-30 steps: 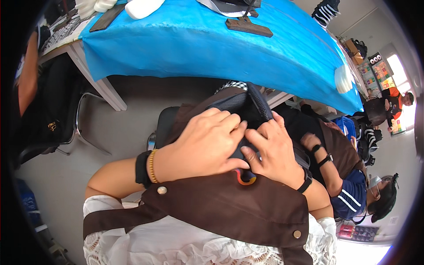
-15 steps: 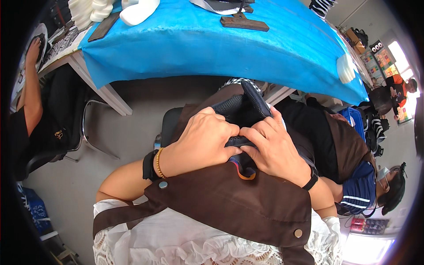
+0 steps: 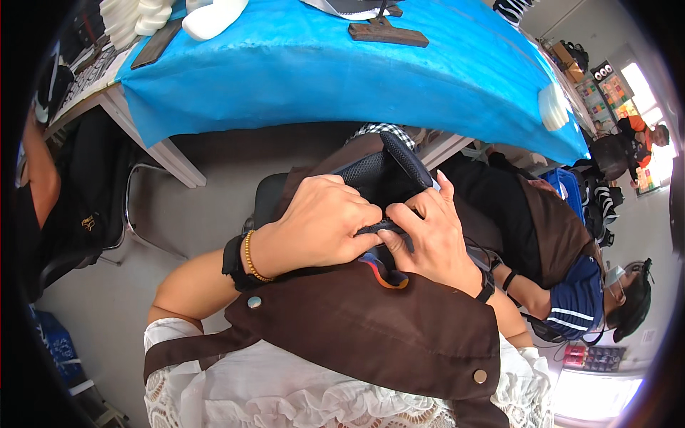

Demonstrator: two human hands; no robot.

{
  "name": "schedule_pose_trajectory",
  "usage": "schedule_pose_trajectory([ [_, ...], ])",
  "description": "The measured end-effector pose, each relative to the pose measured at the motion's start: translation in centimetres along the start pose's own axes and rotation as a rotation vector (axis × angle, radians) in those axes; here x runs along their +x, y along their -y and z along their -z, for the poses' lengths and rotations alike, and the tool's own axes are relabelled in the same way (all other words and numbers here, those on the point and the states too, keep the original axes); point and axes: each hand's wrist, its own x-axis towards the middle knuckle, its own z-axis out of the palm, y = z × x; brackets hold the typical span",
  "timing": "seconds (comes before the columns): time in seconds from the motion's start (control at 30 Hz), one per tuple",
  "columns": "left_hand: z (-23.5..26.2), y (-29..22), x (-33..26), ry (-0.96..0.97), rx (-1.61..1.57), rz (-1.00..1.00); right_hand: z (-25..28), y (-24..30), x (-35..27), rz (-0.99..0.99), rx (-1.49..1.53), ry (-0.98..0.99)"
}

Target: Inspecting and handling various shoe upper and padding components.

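Observation:
A black mesh shoe upper [image 3: 407, 158] with a padded edge is held over my lap. My left hand [image 3: 317, 225] has its fingers curled down, pinching the near edge. My right hand [image 3: 434, 239] pinches the same edge beside it, thumb against the near side. The two sets of fingertips are almost touching, and the upper's far side stands up beyond them. A purple and orange strip [image 3: 385, 277] hangs below, between my hands and my brown apron [image 3: 371, 324]. Most of the upper's lower part is hidden by my hands.
Ahead is a table with a blue cover [image 3: 342, 85]. White foot-shaped lasts [image 3: 214, 19] and dark wooden pieces [image 3: 389, 34] lie on it. A co-worker [image 3: 574, 307] sits close on my right, another person's arm [image 3: 43, 171] shows at left, near a chair [image 3: 132, 207].
My hands still pinch the upper's edge, with the right thumb and fingers slightly shifted. The whole view has slid a little. The person's hand at far left has moved mostly out of sight.

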Motion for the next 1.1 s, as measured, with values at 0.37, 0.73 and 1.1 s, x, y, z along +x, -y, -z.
schedule_pose_trajectory([
  [0.37,1.3,-0.5,-0.9,-0.007,-0.168,0.125,0.9,0.2,0.3,-0.051,-0.05,0.074],
  [0.73,1.3,-0.4,-1.5,0.046,-0.185,0.179,0.3,0.1,1.2,0.031,0.02,0.092],
  [1.1,3.5,3.1,0.0,-0.219,-0.386,0.208,4.3,-1.3,5.2,0.033,0.052,-0.218],
])
